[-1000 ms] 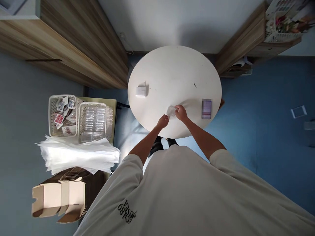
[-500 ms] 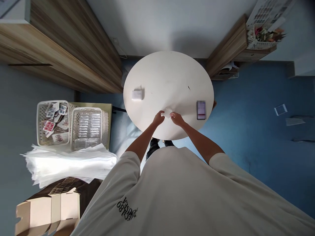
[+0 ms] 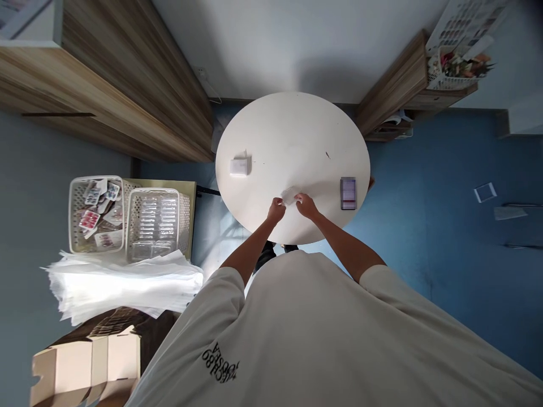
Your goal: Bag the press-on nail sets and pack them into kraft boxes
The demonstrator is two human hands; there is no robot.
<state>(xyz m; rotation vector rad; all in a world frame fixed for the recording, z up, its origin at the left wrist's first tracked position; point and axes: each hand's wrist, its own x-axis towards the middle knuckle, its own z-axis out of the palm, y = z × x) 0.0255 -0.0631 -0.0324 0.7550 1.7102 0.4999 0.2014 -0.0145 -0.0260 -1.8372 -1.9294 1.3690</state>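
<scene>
Whitish piece (image 3: 289, 195) is being finger-pinched at its edges by left hand (image 3: 276, 210) (8 o'clock) and right hand (image 3: 306, 206) (3 o'clock); judged light, soft, best edge-held.

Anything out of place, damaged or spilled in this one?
Slightly: the stack of white sheets is fanned unevenly, edges sticking out, and a small dark speck stands out on the pale table. No spill shows. The whitish piece between the hands is too small to check for damage.
</scene>
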